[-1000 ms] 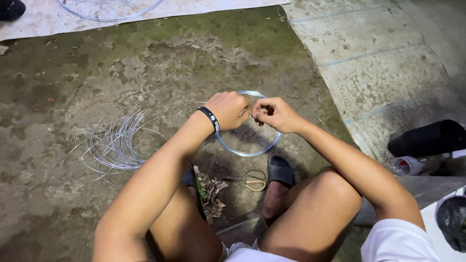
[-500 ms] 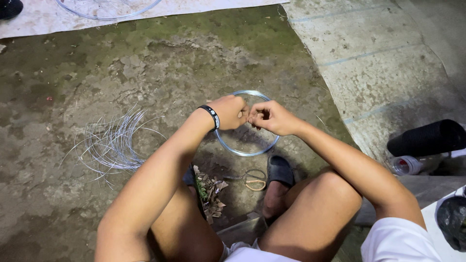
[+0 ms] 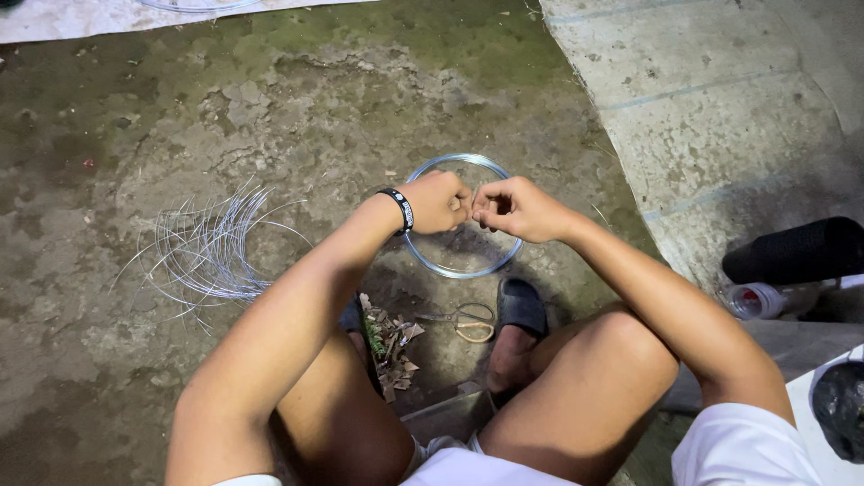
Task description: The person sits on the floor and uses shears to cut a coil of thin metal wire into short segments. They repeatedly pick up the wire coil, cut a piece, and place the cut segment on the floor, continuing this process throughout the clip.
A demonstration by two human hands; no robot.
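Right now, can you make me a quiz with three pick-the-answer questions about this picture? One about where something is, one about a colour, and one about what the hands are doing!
1. Where are the scissors?
A. on the ground between the person's feet
B. hanging on a wall
C. in the left hand

2. What colour is the band on the left wrist?
A. bright red
B. black
C. yellow

3. What are the two hands doing?
A. resting flat on the knees
B. waving in the air
C. pinching the wire ring together

Answers:
1. A, they lie on the dirt beside the dark sandal.
2. B, a black band circles the wrist.
3. C, the left hand and right hand meet, fingers closed, at the wire ring.
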